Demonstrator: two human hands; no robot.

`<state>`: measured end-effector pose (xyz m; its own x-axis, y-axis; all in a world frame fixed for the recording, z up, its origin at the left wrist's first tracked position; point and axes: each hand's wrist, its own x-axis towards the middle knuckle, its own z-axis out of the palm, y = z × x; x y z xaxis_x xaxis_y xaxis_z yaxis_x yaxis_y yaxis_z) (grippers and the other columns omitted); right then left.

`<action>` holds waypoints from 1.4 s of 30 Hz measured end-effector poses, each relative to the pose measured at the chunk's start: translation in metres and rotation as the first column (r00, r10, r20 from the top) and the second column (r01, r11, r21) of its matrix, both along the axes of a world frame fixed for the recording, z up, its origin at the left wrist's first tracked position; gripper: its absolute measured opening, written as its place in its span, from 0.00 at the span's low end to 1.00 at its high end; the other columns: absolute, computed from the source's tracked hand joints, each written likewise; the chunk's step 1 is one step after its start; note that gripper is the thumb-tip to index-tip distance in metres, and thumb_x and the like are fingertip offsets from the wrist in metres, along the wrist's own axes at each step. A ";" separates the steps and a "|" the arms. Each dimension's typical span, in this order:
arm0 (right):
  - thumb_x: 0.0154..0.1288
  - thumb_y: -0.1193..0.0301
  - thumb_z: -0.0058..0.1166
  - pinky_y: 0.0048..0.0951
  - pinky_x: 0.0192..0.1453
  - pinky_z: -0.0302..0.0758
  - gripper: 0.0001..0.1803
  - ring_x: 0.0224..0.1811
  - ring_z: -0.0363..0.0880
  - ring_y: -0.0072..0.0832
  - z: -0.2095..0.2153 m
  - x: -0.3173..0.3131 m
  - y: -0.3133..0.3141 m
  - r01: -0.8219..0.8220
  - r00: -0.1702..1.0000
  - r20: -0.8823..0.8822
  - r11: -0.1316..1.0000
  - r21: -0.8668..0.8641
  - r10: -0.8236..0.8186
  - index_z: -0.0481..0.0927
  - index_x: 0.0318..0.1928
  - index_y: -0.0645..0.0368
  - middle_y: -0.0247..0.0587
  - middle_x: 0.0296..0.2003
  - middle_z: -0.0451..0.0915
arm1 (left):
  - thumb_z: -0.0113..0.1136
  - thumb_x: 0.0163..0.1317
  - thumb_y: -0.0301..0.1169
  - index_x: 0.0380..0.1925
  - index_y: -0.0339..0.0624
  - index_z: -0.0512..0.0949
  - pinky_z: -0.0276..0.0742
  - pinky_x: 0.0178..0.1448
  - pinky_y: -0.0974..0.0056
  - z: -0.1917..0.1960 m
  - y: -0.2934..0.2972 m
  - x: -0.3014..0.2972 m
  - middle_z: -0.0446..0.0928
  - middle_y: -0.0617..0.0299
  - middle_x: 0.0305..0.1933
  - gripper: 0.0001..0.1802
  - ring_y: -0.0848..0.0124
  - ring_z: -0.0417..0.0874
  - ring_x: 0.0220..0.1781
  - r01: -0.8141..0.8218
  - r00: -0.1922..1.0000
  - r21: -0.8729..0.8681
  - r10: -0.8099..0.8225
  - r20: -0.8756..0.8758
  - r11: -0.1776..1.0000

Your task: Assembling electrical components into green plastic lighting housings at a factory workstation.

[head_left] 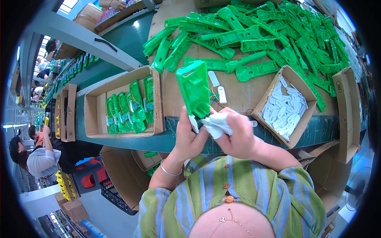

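Note:
Upright in front of me, a green plastic housing (193, 85) is held at its lower end by my left hand (185, 139), fingers closed round it. My right hand (241, 137) is closed on several flat white pieces (218, 123), which it keeps against the housing's lower end. Motion blur hides their exact shape. A narrow white part (193, 123) shows by the left fingertips. Just beyond my hands, a white oval cover (213, 78) and a small white part with thin coloured wires (222, 94) lie on the cardboard.
Loose green housings (254, 35) are heaped across the back. On the right, a carton (264, 97) holds white plastic parts (283, 109). A carton on the left (158, 105) holds wired green housings (131, 105). Co-workers (43, 158) are at the far left.

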<state>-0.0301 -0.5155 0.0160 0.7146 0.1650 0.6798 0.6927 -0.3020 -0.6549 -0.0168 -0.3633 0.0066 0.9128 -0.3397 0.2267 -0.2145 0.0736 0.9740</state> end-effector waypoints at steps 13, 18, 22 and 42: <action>0.52 0.79 0.57 0.35 0.34 0.74 0.15 0.20 0.73 0.32 0.010 0.002 -0.002 -0.069 0.990 0.119 0.997 -0.021 0.071 0.67 0.39 0.66 0.41 0.22 0.75 | 0.51 0.58 0.23 0.52 0.33 0.58 0.70 0.52 0.63 0.002 -0.003 0.000 0.71 0.52 0.46 0.22 0.68 0.74 0.46 0.100 0.995 -0.173 -0.104 -0.011 0.980; 0.51 0.79 0.57 0.36 0.33 0.74 0.14 0.21 0.74 0.35 0.005 0.003 -0.001 -0.071 0.993 0.095 0.997 -0.021 0.073 0.66 0.36 0.66 0.44 0.25 0.76 | 0.53 0.54 0.21 0.57 0.33 0.58 0.71 0.50 0.66 -0.001 -0.001 0.000 0.72 0.55 0.44 0.29 0.71 0.74 0.44 0.079 0.996 0.004 -0.079 0.029 0.997; 0.50 0.80 0.57 0.37 0.33 0.74 0.15 0.21 0.74 0.37 0.005 -0.002 0.002 -0.044 0.996 0.080 0.997 -0.070 0.049 0.65 0.36 0.66 0.44 0.24 0.74 | 0.53 0.53 0.20 0.54 0.33 0.59 0.71 0.49 0.67 0.003 -0.005 -0.004 0.72 0.56 0.44 0.26 0.71 0.74 0.43 0.029 0.996 0.063 -0.035 0.086 0.998; 0.55 0.79 0.52 0.39 0.45 0.69 0.12 0.35 0.74 0.39 -0.004 0.002 -0.003 -0.042 0.998 -0.040 0.987 0.157 0.048 0.68 0.41 0.65 0.45 0.33 0.74 | 0.54 0.61 0.32 0.60 0.33 0.53 0.72 0.52 0.62 0.005 0.012 0.009 0.73 0.48 0.47 0.31 0.63 0.75 0.50 -0.251 0.865 0.150 0.152 0.478 0.956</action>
<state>-0.0284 -0.5180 0.0115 0.7381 0.0917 0.6684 0.6734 -0.1626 -0.7212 -0.0082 -0.3514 0.0119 0.7764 -0.2425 0.5817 -0.6271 -0.2053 0.7514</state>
